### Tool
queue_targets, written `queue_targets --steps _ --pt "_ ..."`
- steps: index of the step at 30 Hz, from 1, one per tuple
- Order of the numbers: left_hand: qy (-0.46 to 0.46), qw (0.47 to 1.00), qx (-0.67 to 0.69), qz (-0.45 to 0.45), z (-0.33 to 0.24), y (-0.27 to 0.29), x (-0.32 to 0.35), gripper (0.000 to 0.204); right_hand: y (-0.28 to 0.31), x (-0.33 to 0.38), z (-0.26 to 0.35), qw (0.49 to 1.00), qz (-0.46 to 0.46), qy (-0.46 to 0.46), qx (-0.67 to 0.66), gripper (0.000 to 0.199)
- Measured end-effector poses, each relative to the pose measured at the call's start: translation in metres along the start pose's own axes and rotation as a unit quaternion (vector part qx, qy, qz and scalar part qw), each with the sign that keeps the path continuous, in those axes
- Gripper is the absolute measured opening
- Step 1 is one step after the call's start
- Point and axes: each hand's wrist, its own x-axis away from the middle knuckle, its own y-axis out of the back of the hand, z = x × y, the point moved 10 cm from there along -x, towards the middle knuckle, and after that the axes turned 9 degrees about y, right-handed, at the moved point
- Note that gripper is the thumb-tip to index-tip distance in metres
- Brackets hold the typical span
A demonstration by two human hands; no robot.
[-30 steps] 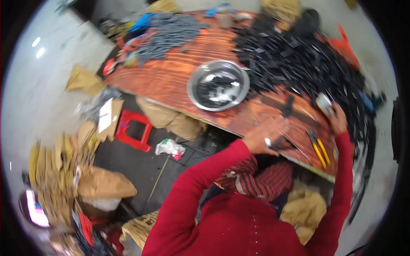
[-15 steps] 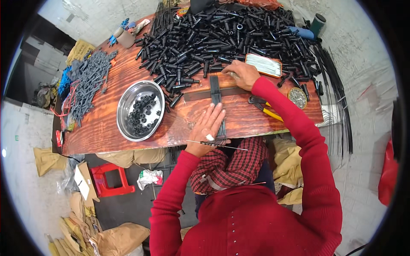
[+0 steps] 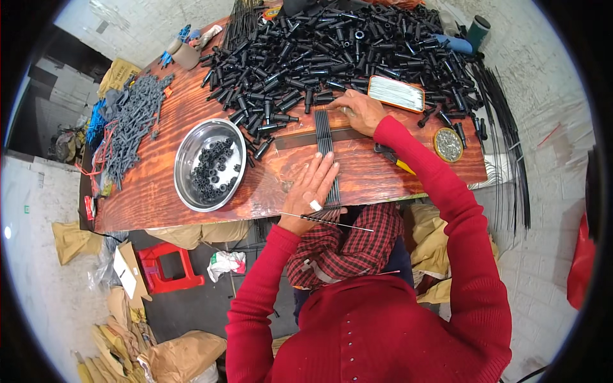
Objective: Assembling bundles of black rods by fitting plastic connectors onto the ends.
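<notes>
A row of thin black rods lies side by side on the wooden table, pointing away from me. My left hand rests flat over their near part, fingers stretched out, with a white wrap on one finger. Across the heel of this hand, at the table's front edge, runs a thin metal rod carrying small black pieces. At the far ends of the black rods is my right hand, its fingers bent and closed together; whatever is between them is hidden. A flat dark strip lies crosswise at the rods.
A large heap of black tubular parts fills the back. Left stand a steel bowl of black rings and a pile of grey parts. Right are a white-filled tray, yellow-handled pliers and a round dish of small metal pieces.
Both hands hold nearly the same places. My right forearm has shifted slightly, covering more of the pliers' yellow handles. The view has moved a little.
</notes>
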Motion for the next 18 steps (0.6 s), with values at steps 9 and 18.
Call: queue_targets --steps 9,18 --pt "0.000 1.000 -0.001 -0.008 -0.001 0.002 0.001 0.095 -0.005 0.002 -0.005 1.000 -0.014 -0.024 -0.008 0.021" --pt "0.000 1.000 0.005 -0.009 0.002 0.000 -0.002 0.095 0.003 -0.003 0.007 0.995 -0.098 0.035 0.003 0.018"
